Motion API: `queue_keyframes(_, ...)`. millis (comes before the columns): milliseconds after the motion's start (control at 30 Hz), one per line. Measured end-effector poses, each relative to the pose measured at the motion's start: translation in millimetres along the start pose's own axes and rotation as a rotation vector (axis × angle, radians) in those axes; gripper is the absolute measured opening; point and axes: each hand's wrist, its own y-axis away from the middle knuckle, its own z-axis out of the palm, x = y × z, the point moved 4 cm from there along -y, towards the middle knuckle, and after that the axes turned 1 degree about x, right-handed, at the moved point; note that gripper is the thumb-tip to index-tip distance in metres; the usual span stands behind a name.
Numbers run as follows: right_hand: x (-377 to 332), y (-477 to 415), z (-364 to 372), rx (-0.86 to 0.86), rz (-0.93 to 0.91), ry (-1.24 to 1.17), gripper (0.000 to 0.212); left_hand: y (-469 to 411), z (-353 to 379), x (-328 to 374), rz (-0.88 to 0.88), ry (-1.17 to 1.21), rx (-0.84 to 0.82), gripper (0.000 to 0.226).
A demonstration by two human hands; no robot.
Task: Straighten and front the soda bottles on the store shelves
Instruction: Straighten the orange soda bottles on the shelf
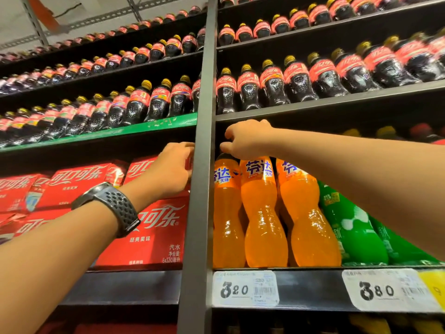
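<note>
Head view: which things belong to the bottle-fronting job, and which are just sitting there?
Job: right hand pinching the top of the leftmost orange bottle; other orange bottles; green bottles; cola bottles above.
Just there: red cola cartons, where the left hand reaches; price tags; wristwatch.

Ceiling: a pale ceiling [14,18] is seen at the upper left, crossed by perforated metal rails [98,20].
Upright: the view is split from bottom to top by a dark grey upright post [201,189].
Shelves: dark shelf boards [337,102] are stacked in tiers on both sides of the post.
Edge strip: a green shelf edge [125,130] is fitted left of the post.
Price rail: a white price label [245,289] printed 3.20 and a second label [385,289] printed 3.80 are fixed to the black front rail [310,288]; a yellow tag [435,288] is cut off at the right.
Light: the ceiling is evenly lit; the shelf undersides are left in shadow.
</note>
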Motion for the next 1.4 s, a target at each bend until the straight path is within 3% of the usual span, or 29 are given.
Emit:
queue_keyframes(167,-11,-20,15,-0.042,0.025,0.063,0.036,9,0,-5,0.008,0.045,0.114,0.032)
queue_keyframes(333,-10,-28,15,0.006,0.101,-0.069,0.022,14,-7,2,0.017,0.381,0.205,0.044)
queue_keyframes(433,-6,-27,9,0.036,0.156,-0.204,0.023,18,-5,15,0.175,0.222,0.158,0.053)
queue_keyframes(533,-2,-22,5,0.027,0.187,-0.35,0.025,20,-2,17,0.218,0.041,0.129,0.056)
queue_keyframes(767,0,-11,-3,0.016,0.164,-0.469,0.034,22,-3,17,0.22,0.04,0.114,0.058)
queue_keyframes(967,-3,-5,-7,-0.046,0.116,-0.418,0.04,28,-1,17,0.198,0.176,0.121,0.056)
queue_keyframes(1033,-3,-4,-8,-0.043,0.098,-0.385,0.042,28,1,16,0.135,0.367,0.175,0.05)
queue_keyframes(1133,0,-1,-7,-0.01,0.081,-0.344,0.048,25,7,8,-0.105,0.746,0.191,0.033)
queue_keyframes(1300,13,3,-15,0.047,0.078,-0.328,0.045,22,1,10,-0.247,0.758,0.14,0.032)
queue_keyframes(1400,31,11,-23,0.039,0.076,-0.281,0.041,20,-1,12,-0.346,0.794,-0.012,0.035)
